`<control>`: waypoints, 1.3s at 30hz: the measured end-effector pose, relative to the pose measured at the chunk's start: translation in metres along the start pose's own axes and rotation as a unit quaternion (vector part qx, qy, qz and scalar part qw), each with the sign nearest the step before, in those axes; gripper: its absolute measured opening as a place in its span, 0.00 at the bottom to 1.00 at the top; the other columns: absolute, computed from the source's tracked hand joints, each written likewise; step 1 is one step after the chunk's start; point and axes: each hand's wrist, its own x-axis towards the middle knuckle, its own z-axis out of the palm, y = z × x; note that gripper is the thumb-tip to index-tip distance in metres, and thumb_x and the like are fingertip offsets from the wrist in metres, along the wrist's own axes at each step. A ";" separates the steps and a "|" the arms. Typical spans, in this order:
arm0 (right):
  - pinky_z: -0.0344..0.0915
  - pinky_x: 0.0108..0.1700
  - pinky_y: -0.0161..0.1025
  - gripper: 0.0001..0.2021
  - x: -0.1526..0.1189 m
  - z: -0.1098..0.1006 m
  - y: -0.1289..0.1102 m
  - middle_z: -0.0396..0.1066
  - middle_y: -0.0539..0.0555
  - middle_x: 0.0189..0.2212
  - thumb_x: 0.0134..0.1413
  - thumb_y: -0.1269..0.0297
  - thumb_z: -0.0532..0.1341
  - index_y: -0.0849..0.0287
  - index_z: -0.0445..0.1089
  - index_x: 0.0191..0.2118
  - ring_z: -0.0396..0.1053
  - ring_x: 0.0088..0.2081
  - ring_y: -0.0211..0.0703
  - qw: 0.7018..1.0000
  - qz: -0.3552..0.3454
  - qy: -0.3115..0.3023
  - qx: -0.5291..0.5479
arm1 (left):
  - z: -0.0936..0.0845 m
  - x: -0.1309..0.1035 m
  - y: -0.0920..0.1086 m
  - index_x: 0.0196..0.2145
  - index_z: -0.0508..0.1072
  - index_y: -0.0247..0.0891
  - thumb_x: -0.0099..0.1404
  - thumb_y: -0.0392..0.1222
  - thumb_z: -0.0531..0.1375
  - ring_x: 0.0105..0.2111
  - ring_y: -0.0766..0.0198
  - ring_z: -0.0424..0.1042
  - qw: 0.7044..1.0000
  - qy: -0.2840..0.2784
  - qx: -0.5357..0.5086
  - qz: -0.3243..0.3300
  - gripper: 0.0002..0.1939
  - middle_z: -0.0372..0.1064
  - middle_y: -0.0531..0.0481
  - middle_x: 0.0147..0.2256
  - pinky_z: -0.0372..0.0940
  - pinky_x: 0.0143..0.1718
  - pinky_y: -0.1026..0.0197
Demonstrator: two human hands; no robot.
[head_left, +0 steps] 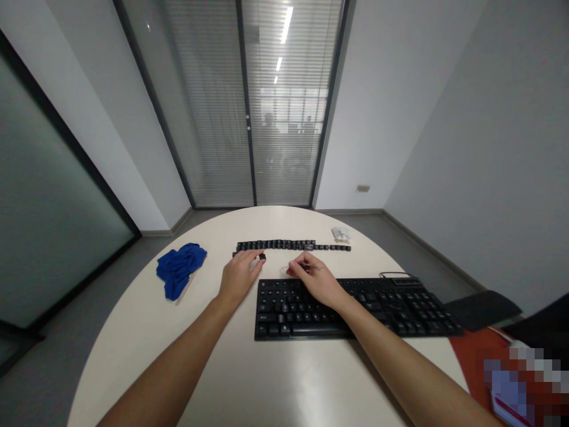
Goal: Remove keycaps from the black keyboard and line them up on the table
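- Left hand [237, 276]: thumb and forefinger closed around one small black plastic keycap [262, 257].
- Right hand [317, 279]: thumb and fingertips together on a thin wire tool [284, 271], its loop towards the left hand's grip.
- Step in hand, as I judge it: handling a single keycap; the next move calls for a fine, steady pinch — the cap is small and easily dropped.
- Nearer the body than both grips: one black full-size keyboard [311, 331], partly under the right hand.
- Beyond the grips: black keycaps laid in lines [275, 244] — at least two lines, too small to count singly.
- Left of the left grip: one crumpled blue cloth [180, 267].
- Beyond and right of the right grip: one small whitish crumpled bag [341, 234].
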 end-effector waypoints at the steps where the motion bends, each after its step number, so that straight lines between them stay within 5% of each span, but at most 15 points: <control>1: 0.70 0.44 0.42 0.15 0.000 0.000 -0.001 0.76 0.53 0.32 0.60 0.48 0.60 0.57 0.66 0.34 0.76 0.37 0.44 1.000 0.002 -0.003 -0.004 | -0.001 0.001 -0.002 0.45 0.76 0.40 0.68 0.40 0.60 0.44 0.54 0.74 1.000 -0.006 0.022 0.004 0.09 0.77 0.47 0.44 0.68 0.47 0.52; 8: 0.70 0.43 0.42 0.15 -0.001 -0.001 -0.005 0.76 0.54 0.32 0.60 0.49 0.60 0.57 0.66 0.34 0.76 0.37 0.45 1.000 0.000 -0.003 -0.017 | -0.001 0.007 -0.020 0.41 0.77 0.41 0.66 0.38 0.62 0.43 0.50 0.72 0.993 -0.046 0.107 0.023 0.06 0.77 0.46 0.41 0.65 0.45 0.50; 25: 0.67 0.41 0.39 0.13 -0.002 0.000 -0.008 0.76 0.52 0.31 0.61 0.52 0.60 0.57 0.67 0.33 0.74 0.36 0.43 0.999 -0.006 -0.009 -0.051 | -0.001 0.035 -0.025 0.40 0.77 0.42 0.67 0.42 0.61 0.42 0.50 0.71 0.992 -0.012 0.124 -0.026 0.06 0.77 0.45 0.38 0.66 0.42 0.53; 39: 0.68 0.37 0.40 0.14 0.002 -0.007 -0.009 0.74 0.51 0.27 0.59 0.51 0.61 0.57 0.68 0.31 0.73 0.30 0.43 0.997 -0.005 0.006 -0.080 | 0.003 0.019 -0.037 0.40 0.76 0.41 0.66 0.39 0.61 0.45 0.51 0.69 0.992 -0.042 0.115 -0.002 0.06 0.76 0.46 0.41 0.65 0.47 0.52</control>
